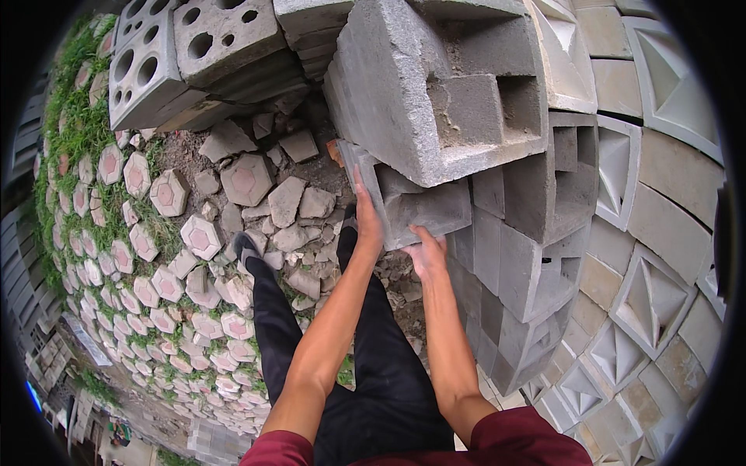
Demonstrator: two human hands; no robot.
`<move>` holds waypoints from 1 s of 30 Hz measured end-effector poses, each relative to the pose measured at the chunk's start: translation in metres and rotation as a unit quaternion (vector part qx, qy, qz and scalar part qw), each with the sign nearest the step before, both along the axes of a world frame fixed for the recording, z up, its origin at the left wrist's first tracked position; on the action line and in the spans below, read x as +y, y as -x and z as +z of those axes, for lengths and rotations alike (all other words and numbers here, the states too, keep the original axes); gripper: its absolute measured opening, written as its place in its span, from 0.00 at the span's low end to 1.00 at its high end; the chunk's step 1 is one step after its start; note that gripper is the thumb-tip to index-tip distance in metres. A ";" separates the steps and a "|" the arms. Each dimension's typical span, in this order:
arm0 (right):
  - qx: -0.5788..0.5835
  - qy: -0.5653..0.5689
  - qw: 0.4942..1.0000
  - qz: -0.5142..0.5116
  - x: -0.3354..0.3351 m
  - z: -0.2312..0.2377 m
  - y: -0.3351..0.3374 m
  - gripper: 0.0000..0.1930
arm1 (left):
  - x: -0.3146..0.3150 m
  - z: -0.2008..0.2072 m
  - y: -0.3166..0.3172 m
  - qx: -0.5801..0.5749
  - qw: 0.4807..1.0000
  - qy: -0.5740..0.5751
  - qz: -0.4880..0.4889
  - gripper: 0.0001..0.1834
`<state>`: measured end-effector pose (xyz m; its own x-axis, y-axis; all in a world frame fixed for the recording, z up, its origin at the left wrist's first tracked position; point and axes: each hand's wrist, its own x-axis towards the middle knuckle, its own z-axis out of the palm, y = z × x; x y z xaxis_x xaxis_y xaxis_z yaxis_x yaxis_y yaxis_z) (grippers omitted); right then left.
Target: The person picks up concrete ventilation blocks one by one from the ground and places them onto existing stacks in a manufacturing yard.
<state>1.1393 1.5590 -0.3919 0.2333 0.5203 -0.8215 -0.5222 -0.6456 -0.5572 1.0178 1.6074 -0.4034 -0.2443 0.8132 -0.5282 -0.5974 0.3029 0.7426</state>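
Observation:
A grey hollow concrete block (454, 208) is between my two hands, in front of a taller stacked block. My left hand (368, 219) presses along its left side with the fingers stretched up the face. At its near lower corner my right hand (427, 252) grips the edge, thumb on top and the other fingers hidden beneath. Part of the block's far end is covered by the large concrete block (388, 85) above it, which has square hollows. Whether the held block rests on something underneath, I cannot tell.
More hollow blocks (517, 268) are stacked at the right, before a wall of patterned tiles (653, 299). Perforated blocks (225, 43) stand at the far left. Broken rubble (286, 200) lies around my feet, and hexagonal pavers (200, 237) with grass (66, 132) spread leftward.

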 end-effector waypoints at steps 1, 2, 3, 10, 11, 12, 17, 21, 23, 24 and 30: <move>-0.004 0.004 1.000 0.008 0.001 0.002 0.000 0.25 | 0.001 0.003 -0.002 0.001 1.000 -0.006 -0.002 0.37; -0.008 0.009 1.000 0.016 0.002 0.005 -0.002 0.25 | 0.002 0.006 -0.001 0.003 1.000 -0.011 -0.005 0.38; -0.013 0.009 1.000 0.022 0.005 0.004 -0.003 0.24 | 0.002 0.002 0.002 -0.031 0.999 -0.018 -0.009 0.38; 0.034 -0.007 0.999 0.038 0.002 0.005 -0.007 0.26 | 0.000 -0.013 0.003 -0.046 0.999 -0.003 -0.016 0.39; 0.045 -0.014 0.998 0.050 0.002 0.007 -0.009 0.27 | 0.000 -0.007 0.000 -0.055 0.998 0.007 -0.020 0.40; 0.057 -0.023 0.996 0.061 0.002 0.010 -0.011 0.28 | 0.002 0.002 -0.001 -0.063 0.998 0.017 -0.024 0.41; 0.185 -0.023 0.983 -0.002 -0.009 0.008 -0.001 0.42 | -0.021 -0.036 0.030 -0.102 0.992 0.030 -0.071 0.45; 0.143 0.092 0.985 -0.008 -0.033 0.028 0.053 0.50 | -0.054 -0.023 0.059 -0.066 0.990 0.112 -0.051 0.44; 0.140 0.075 0.983 0.094 -0.043 0.043 0.084 0.50 | -0.084 -0.026 0.086 -0.071 0.991 0.105 -0.040 0.42; 0.134 0.073 0.980 0.129 -0.045 0.048 0.098 0.50 | -0.099 -0.024 0.101 -0.074 0.991 0.102 -0.035 0.42; 0.081 0.084 0.961 0.249 -0.043 0.051 0.193 0.41 | -0.205 -0.001 0.219 -0.064 0.981 0.181 0.001 0.35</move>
